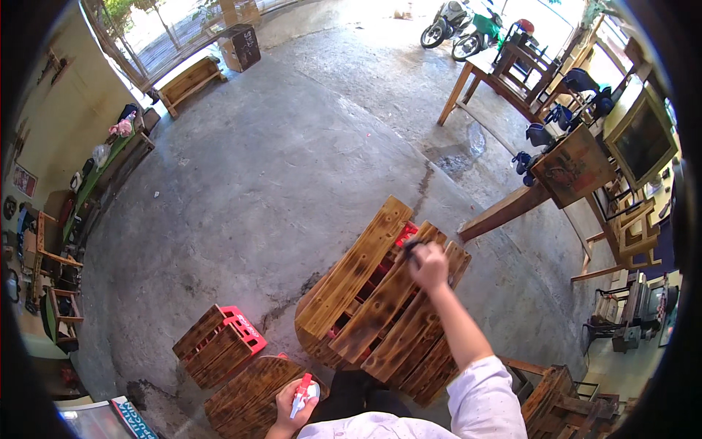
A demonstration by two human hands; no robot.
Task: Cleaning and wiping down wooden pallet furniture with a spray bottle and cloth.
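Note:
My left hand (288, 411) grips a spray bottle with a red and white trigger head (302, 394), low in front of my body. Over the far end of a scorched wooden plank (386, 299), my right hand (430, 267) holds a small dark object (411, 249), blurred, perhaps a cloth or brush. That plank lies among several others side by side: a lighter one (356, 269) on the left, darker ones (425, 343) on the right. Beneath them, red plastic crates (407, 233) show through the gaps. A round-edged wooden top (307, 307) also shows under the planks.
At the left, two short burnt boards (205, 340) rest on a red crate (244, 329). A dark rounded wooden top (247, 398) lies near my left hand. A thick wooden beam (504, 211) and a long table (482, 71) stand to the right; low benches (189, 85) line the left.

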